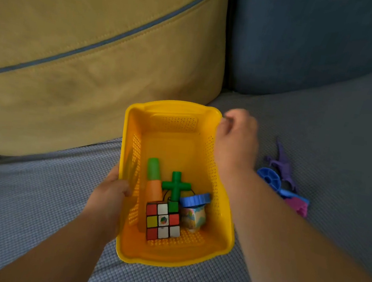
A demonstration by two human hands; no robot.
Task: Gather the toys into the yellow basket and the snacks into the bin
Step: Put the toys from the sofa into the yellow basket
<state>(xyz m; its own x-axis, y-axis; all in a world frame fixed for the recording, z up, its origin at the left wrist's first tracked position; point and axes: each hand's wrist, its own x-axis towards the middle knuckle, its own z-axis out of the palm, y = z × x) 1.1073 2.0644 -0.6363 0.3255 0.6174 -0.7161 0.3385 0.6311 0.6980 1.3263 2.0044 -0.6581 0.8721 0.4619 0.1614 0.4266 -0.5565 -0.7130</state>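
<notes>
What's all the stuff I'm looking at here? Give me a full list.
Basket: one, yellow, on the grey sofa seat, gripped on both sides.
Puzzle cube: one, multicoloured, inside the basket, near end.
Carrot toy: one, orange with green top, inside the basket, left.
Cross-shaped piece: one, green, inside the basket, middle.
Small tub: one, blue lid, patterned side, inside the basket, right.
Dinosaur: one, purple, on the seat right of the basket.
Round toy: one, blue, beside the dinosaur.
Pink toy: one, partly hidden.
Cushion: one, mustard yellow, behind.
Left hand: on the basket's left wall.
Right hand: at the basket's far right rim.
</notes>
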